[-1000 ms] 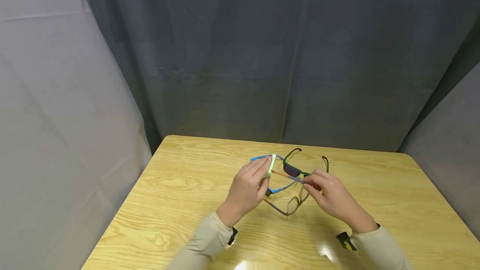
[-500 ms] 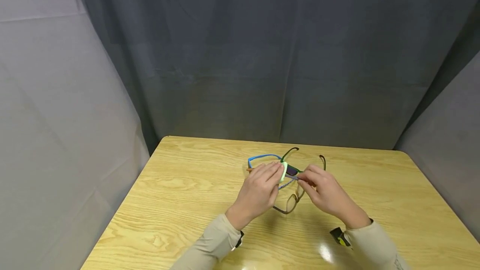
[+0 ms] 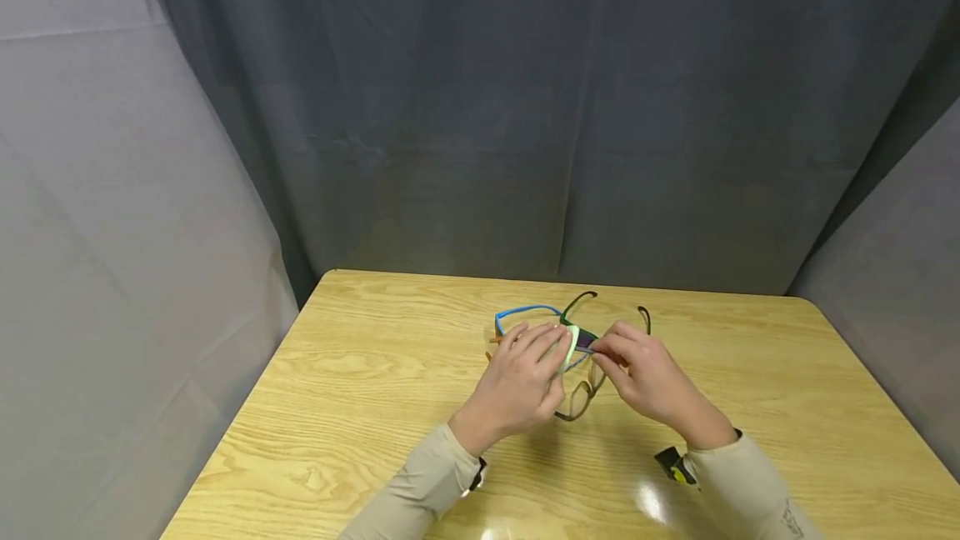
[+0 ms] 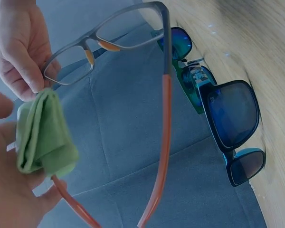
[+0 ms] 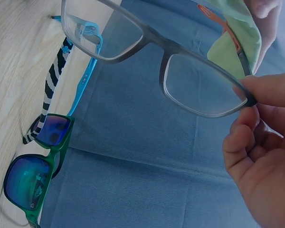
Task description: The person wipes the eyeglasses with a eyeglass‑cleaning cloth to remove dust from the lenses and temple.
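Observation:
A pair of eyeglasses (image 5: 165,43) with a grey front and orange temple ends is held up over the table. My right hand (image 3: 648,377) pinches it at the front's outer corner, thumb against fingertips. My left hand (image 3: 517,377) grips a folded light green cloth (image 4: 47,137), wrapped round one temple close to the right fingers. That temple's orange end (image 4: 73,204) sticks out past the cloth in the left wrist view. The other temple (image 4: 165,118) stretches out free. Behind the hands lie green-framed sunglasses (image 5: 28,180) and blue-and-black sunglasses (image 4: 232,114) with a zebra-striped temple.
The wood-grain table (image 3: 360,407) extends to both sides of the hands. A dark grey curtain (image 3: 450,107) hangs along its back edge, with lighter cloth walls (image 3: 135,232) left and right. Both sunglasses rest close together just beyond the held eyeglasses.
My left hand has slid the green cloth rightward along the temple to near the right fingers, baring the orange end. My right hand keeps its pinch, shifted slightly left.

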Demonstrator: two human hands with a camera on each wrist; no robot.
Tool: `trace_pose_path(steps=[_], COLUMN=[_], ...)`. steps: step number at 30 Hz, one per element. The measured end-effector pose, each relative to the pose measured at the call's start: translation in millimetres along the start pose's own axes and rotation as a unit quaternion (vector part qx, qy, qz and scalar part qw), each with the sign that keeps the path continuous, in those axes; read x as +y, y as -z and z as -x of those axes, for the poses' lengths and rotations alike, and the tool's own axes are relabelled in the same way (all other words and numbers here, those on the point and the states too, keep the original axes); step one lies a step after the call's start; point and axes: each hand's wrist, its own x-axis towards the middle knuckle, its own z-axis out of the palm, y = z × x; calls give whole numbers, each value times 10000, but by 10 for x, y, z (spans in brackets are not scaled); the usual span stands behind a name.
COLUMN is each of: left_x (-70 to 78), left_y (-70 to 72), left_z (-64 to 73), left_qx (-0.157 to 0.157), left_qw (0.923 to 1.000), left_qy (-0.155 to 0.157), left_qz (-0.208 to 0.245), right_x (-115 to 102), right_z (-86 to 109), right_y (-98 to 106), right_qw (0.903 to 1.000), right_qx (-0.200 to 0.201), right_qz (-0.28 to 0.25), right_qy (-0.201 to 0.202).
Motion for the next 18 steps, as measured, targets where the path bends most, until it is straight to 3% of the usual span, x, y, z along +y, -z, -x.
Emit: trace_pose_path(steps=[4,18], left_x=[-27,-40], left_y=[22,-20], left_z=[11,-26], left_qx=[-184,182], left_qw=[9996,9991], left_qy=[24,-36], left_qz=[201,370], right_x=[-16,-33], right_z=[-10,-36], right_y=[5,-6], right_qw=[10000,9998], right_qx=[-45,-126], right_qz=[-13,-33], right_qy=[-25,121])
